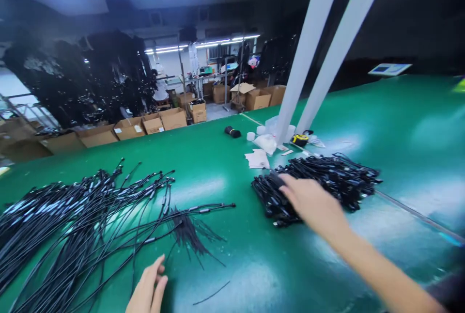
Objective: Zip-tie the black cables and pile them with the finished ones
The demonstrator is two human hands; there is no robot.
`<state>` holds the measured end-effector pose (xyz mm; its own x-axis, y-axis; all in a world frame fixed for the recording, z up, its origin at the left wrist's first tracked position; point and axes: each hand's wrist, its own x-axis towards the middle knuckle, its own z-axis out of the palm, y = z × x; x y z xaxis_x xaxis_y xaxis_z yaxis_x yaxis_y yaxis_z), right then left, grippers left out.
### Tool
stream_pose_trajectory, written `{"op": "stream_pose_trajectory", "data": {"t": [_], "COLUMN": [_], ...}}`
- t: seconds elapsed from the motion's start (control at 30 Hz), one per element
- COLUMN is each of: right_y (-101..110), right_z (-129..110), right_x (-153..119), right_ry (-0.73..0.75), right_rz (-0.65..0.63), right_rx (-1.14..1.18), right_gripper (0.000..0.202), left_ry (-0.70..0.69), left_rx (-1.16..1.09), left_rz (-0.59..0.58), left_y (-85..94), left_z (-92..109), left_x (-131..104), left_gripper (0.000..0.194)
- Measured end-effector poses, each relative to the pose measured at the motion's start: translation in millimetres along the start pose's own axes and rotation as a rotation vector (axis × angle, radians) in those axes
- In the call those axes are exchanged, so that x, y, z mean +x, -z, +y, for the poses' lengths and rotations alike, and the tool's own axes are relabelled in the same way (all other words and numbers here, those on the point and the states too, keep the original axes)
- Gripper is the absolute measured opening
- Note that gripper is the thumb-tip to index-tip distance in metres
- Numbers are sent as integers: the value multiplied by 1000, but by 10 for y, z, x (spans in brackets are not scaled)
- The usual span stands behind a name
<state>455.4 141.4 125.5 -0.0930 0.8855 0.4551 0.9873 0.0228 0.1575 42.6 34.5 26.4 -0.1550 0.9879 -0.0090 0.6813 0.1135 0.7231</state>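
Black cables lie in two masses on the green worktop (203, 158). On the left side, long loose cables (72, 235) fan out in overlapping strands, slim and matte, with grey sleeves near their ends and small dark plugs pointing toward the far edge and the right. Farther right, well short of the far edge, sits a heap of bundled cables (337, 172), coiled short and packed tight, with a few metallic glints among the dark connectors. The right hand (308, 199) reaches over this heap's left part, fingertips at the bundles; whether it grips one I cannot tell. The left hand (145, 289) is empty, fingers loosely bent and thumb apart, just beside the loose strands. Near it lies a spread of thin black strips (187, 233), with one single strip (211, 293) apart, closer to the near edge.
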Motion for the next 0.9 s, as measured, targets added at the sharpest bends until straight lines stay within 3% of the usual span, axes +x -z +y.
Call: {"op": "stream_pose_trajectory", "data": {"t": [0.1, 0.17, 0.23, 0.3, 0.43, 0.53, 0.63, 0.73, 0.8, 0.9], "right_y": [-50, -49, -38, -69, -372, -671, -834, -842, -800, -723], "right_z": [406, 395, 177, -207, -1171, -1678, -1846, -1875, -1961, -2273], "right_x": [243, 284, 276, 277, 392, 517, 623, 815, 1048, 1538], "right_ry": [-18, 11, 69, 208, 514, 630, 702, 742, 735, 684], "right_rz": [2, 53, 118, 101, -116, -200, -235, -238, -223, -194], "right_rx": [-40, -38, 21, 135, 279, 286, 254, 208, 182, 176], "right_gripper": [35, 38, 36, 31, 16, 16, 12, 10, 9, 12], "left_ry": [-75, -110, -104, -75, -12, -11, -20, 11, 23, 66], "left_rx": [326, 557, 716, 773, 777, 789, 769, 687, 610, 467], "left_rz": [50, 120, 152, 168, 201, 187, 183, 232, 294, 436], "left_y": [187, 263, 319, 366, 499, 641, 741, 809, 895, 1115], "left_z": [-25, -36, -89, -174, -331, -404, -469, -547, -622, -791], "left_x": [198, 307, 372, 392, 391, 417, 469, 587, 720, 987], "left_gripper": [48, 47, 44, 43, 47, 36, 22, 21, 21, 18]}}
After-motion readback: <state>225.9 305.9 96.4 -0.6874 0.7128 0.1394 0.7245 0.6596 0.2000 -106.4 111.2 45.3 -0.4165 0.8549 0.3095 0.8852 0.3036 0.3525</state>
